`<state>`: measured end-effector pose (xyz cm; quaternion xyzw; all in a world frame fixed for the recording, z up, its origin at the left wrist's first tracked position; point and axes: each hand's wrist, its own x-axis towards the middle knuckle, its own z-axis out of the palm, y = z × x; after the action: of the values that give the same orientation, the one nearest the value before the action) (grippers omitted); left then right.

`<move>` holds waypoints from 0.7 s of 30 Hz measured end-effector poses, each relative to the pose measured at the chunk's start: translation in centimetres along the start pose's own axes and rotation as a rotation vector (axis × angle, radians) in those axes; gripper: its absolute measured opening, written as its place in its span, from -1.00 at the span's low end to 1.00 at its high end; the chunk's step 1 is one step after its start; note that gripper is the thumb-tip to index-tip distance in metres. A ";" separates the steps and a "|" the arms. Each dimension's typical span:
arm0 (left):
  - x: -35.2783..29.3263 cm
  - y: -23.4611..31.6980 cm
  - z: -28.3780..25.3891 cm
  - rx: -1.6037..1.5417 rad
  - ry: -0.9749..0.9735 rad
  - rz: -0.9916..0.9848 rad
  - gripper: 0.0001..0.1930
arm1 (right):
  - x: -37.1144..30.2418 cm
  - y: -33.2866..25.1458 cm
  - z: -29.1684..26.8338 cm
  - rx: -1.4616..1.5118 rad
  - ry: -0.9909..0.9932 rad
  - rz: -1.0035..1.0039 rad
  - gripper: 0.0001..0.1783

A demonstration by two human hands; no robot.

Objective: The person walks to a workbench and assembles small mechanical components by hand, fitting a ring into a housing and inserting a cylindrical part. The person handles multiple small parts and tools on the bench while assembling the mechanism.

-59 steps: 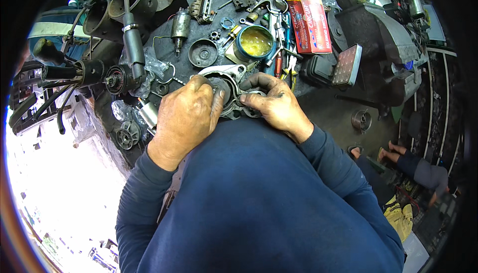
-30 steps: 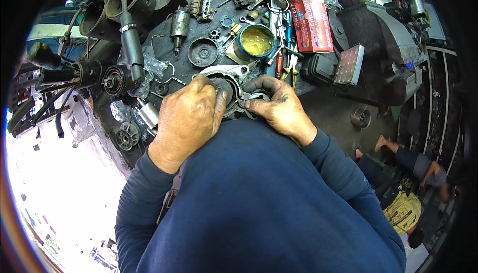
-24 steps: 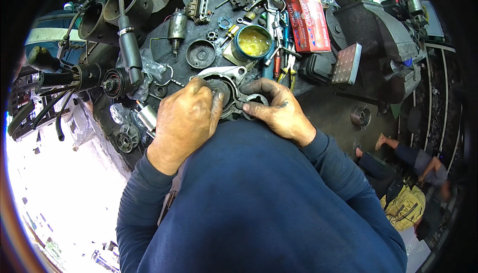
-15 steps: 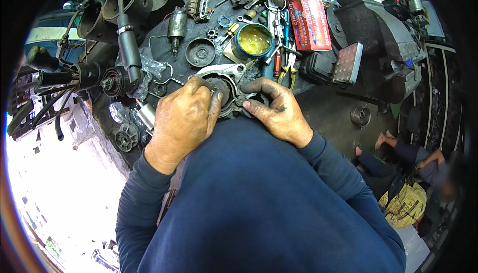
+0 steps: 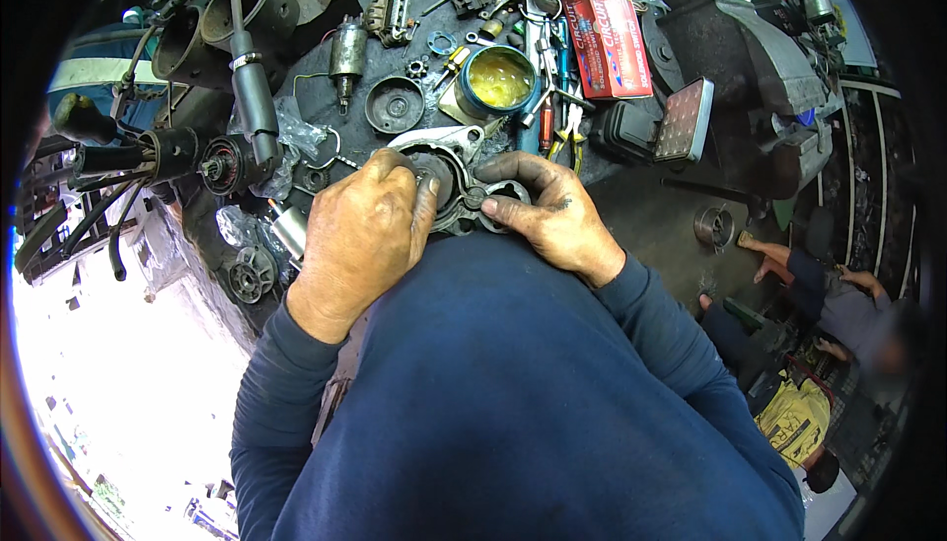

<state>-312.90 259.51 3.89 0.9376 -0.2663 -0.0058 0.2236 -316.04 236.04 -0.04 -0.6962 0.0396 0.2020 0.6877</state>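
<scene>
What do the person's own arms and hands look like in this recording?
Long dark-blue sleeves, the left sleeve and right sleeve, cover both arms down to the wrists. The left hand and right hand are bare, without gloves. Dark grime stains the right hand's fingers, with a small dark smudge behind them.

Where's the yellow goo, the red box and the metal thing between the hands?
Yellow goo [image 5: 498, 79]: head view, middle of its surface.
Red box [image 5: 618, 38]: head view, its right-hand printed face.
Metal thing [image 5: 461, 172]: head view, its curved rim.
</scene>
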 end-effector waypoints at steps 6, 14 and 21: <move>-0.3 0.3 0.0 -0.038 -0.003 0.020 -0.79 | -0.2 0.4 0.3 0.001 0.018 0.003 -0.69; 0.0 -0.5 -0.4 -0.029 -0.053 0.005 -0.80 | 0.1 0.5 0.1 0.124 -0.028 0.062 -0.62; 0.2 -0.5 -0.6 -0.019 -0.059 0.012 -0.79 | 0.6 0.4 0.6 0.029 0.001 0.102 -0.59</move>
<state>-312.43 260.02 4.26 0.9332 -0.2783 -0.0346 0.2246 -315.74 236.69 -0.56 -0.6834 0.0783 0.2359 0.6864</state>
